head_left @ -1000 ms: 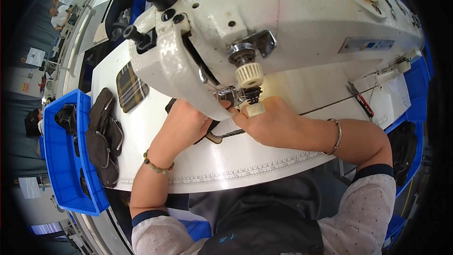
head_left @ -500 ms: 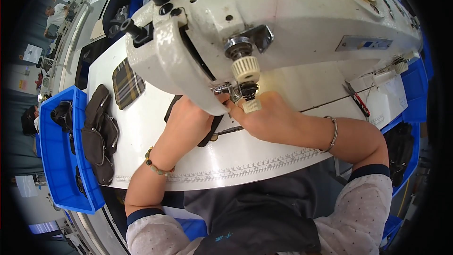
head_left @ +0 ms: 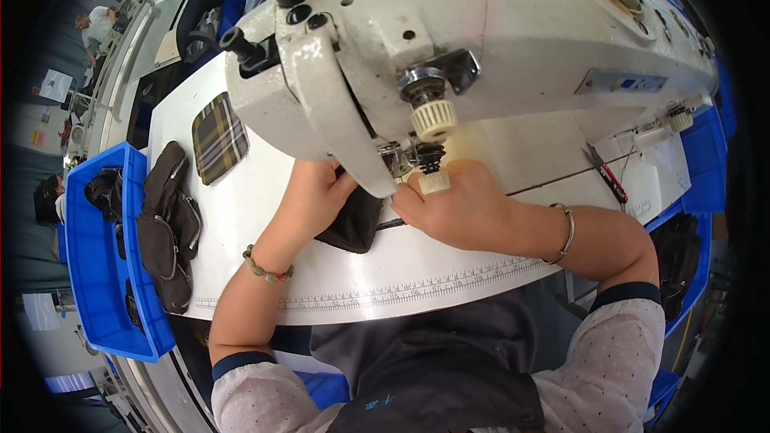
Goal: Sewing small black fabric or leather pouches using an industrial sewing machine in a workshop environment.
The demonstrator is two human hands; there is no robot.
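Observation:
A large white sewing machine (head_left: 481, 56) fills the upper part of the view. Under its head lies a black fabric piece (head_left: 353, 220) on the white table (head_left: 377, 285). My left hand (head_left: 317, 192) presses on the fabric at the left of the needle area. My right hand (head_left: 453, 208) rests on the fabric at the right, just below the presser foot (head_left: 417, 156). The machine's arm hides the fingertips of both hands and most of the fabric.
A blue bin (head_left: 96, 273) at the left holds dark bag pieces (head_left: 164, 224) draped over its rim. A plaid patch (head_left: 218, 138) lies on the table's left. Red-handled snips (head_left: 609, 176) lie at the right. Another person (head_left: 96, 24) stands far off at upper left.
The view has shifted, so the machine head sits lower and more to the right in the picture. Both hands stay on the black fabric under the needle.

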